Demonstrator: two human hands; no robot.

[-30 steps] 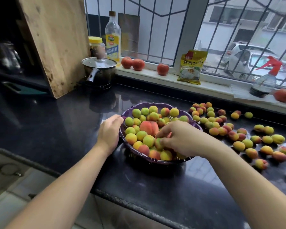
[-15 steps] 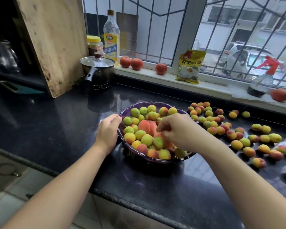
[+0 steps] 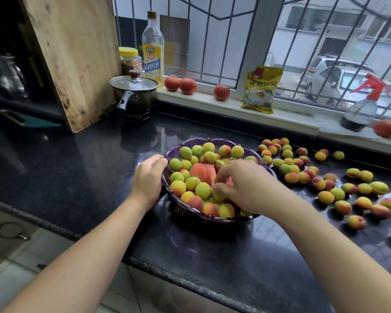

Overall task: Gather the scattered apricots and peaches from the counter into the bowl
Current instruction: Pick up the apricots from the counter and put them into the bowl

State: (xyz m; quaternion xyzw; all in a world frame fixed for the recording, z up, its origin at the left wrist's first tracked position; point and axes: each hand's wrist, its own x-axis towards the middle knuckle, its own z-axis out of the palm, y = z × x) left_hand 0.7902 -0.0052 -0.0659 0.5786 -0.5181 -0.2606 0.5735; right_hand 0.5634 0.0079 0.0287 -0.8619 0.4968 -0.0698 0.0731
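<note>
A purple bowl [image 3: 212,219] heaped with small yellow-green and orange apricots stands mid-counter, with a large pink peach [image 3: 201,172] among them. My left hand [image 3: 148,177] holds the bowl's left rim, fingers curled against it. My right hand [image 3: 246,184] is over the fruit in the bowl. Its thumb and fingers curl round a pinkish peach [image 3: 229,181], which is mostly hidden. Several apricots and small peaches [image 3: 291,177] lie scattered on the black counter [image 3: 88,166] to the right of the bowl.
A lidded steel pot [image 3: 133,96] and a leaning wooden board [image 3: 77,53] stand at the back left. The window sill carries a bottle [image 3: 153,48], a jar [image 3: 130,59], tomatoes [image 3: 180,83], a yellow packet [image 3: 261,89] and a spray bottle [image 3: 361,109]. The counter's front edge [image 3: 167,265] runs below my arms.
My right hand has lifted slightly from deep among the fruit and stays over the bowl. My left hand has kept its place at the rim.
</note>
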